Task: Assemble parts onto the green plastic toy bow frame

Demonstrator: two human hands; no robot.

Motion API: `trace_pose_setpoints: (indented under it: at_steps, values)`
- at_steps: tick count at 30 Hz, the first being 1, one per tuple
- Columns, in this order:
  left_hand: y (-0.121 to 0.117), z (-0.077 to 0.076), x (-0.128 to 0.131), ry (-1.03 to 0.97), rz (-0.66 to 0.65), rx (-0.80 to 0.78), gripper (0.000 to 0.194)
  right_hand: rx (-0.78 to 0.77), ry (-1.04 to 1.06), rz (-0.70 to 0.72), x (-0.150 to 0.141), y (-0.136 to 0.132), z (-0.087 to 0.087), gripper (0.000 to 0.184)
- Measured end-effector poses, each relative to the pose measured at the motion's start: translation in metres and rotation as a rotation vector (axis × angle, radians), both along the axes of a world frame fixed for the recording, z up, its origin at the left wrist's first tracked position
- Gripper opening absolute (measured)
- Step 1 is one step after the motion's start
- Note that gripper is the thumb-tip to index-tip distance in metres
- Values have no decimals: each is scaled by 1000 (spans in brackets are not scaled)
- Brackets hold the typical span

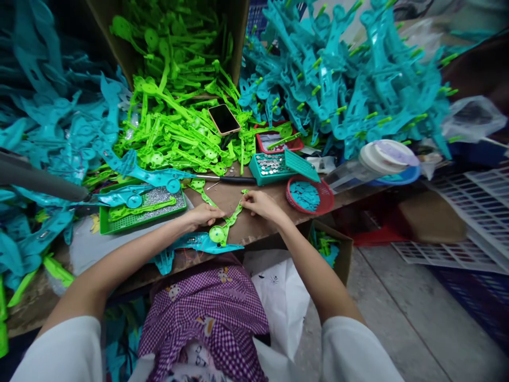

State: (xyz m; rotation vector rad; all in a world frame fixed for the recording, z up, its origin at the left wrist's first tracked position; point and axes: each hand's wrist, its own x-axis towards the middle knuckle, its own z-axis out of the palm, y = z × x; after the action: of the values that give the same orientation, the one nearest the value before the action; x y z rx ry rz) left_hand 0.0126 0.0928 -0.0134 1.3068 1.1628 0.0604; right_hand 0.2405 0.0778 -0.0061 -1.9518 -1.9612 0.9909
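My left hand (207, 214) is closed, fingers bent together, at a narrow lime-green plastic strip (209, 200) on the bench; whatever lies between its fingertips is hidden. The fingers of my right hand (260, 205) pinch the upper end of a lime-green plastic arm (231, 219). This arm has a round disc (217, 234) at its lower end. Below, a turquoise plastic shell (201, 242) lies along the bench's front edge. A screwdriver with a black handle (237, 180) rests just beyond my hands.
Left stands a green tray (104, 222) of small metal pieces. Right are a teal box (260, 176) of round metal pieces and a red basket (328, 199) of turquoise pieces. A phone (224, 119) lies on heaped green parts (175, 130). Turquoise parts (338, 69) pile up behind.
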Motion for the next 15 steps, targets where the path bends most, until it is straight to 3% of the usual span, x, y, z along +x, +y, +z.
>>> trace_pose_setpoints:
  at_steps: [3,6,8,12,15]
  values:
    - [-5,2,-2,10,-171,351,28,-8,10,-4,0,1,0,17]
    - [-11,5,-3,141,-461,840,25,2,20,-2,1,1,-2,17]
    - [-13,8,-1,259,-635,1033,28,5,17,-3,2,2,-4,17]
    - [-10,16,6,331,-839,1163,30,19,6,2,4,1,-7,18]
    - [-5,24,10,283,-800,1062,25,38,4,7,4,0,-7,18]
